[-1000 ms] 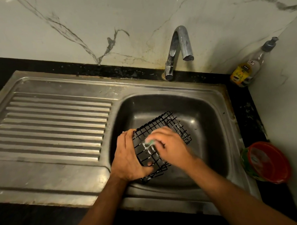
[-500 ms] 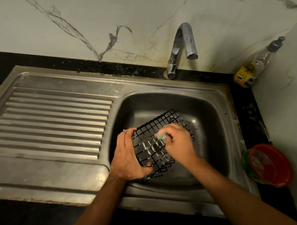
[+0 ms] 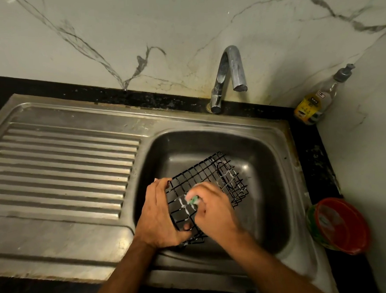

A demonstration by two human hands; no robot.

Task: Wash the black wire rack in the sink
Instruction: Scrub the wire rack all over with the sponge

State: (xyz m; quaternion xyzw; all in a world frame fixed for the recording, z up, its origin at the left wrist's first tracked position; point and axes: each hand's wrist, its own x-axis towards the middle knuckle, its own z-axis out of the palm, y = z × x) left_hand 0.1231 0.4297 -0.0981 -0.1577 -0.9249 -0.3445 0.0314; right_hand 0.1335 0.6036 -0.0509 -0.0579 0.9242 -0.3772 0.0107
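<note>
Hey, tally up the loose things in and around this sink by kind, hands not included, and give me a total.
Wire racks: 1, the black wire rack held in the sink basin.
Scrubbers: 1, the green scrubber in the right hand.
Bottles: 1, the pump bottle in the corner.
Tubs: 1, the red-lidded tub at the right.
Total: 4.

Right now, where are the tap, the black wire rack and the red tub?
Curved chrome tap (image 3: 228,78), head view, on its arched spout.
Black wire rack (image 3: 205,171), head view, on its upper grid.
Round red plastic tub (image 3: 343,227), head view, on its inside.
</note>
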